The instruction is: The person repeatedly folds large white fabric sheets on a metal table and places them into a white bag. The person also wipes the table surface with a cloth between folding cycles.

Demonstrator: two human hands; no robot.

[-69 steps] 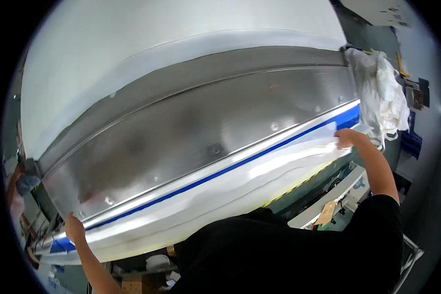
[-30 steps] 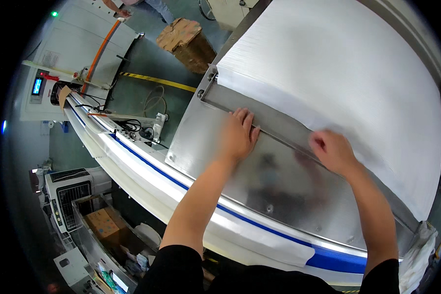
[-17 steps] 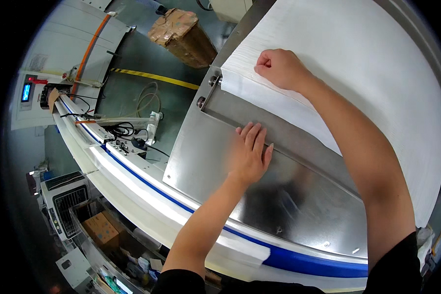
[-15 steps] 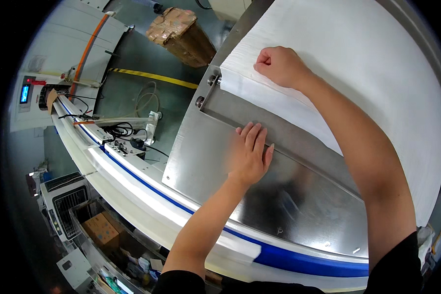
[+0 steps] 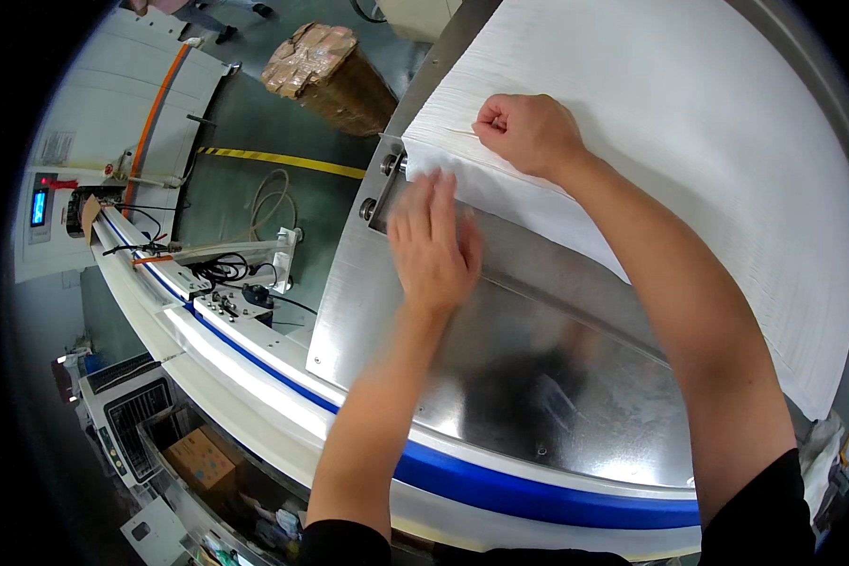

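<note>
A broad stack of thin white sheets [image 5: 689, 160], its edges finely layered, covers the far right of the metal table. My right hand [image 5: 530, 135] rests on it near its left end, fingers curled closed; what they may pinch is hidden. A white flap [image 5: 528, 212] hangs along the stack's near side. My left hand [image 5: 434, 241] is over the metal channel beside that flap, its fingers stretched out and blurred by motion. Whether it touches the flap I cannot tell. Near its fingertips sit metal rollers [image 5: 368, 208] at the channel's end.
Bare steel plate [image 5: 500, 377] lies nearest me, edged by a white and blue rail [image 5: 538, 505]. A taped brown carton [image 5: 335, 80] stands on the floor beyond. Cables [image 5: 222, 269] lie at the left. A person's legs [image 5: 226, 19] show at the top left.
My left hand has moved up and left, off the steel plate toward the flap and rollers. The right hand stays closed on the stack. The whole view has shifted slightly.
</note>
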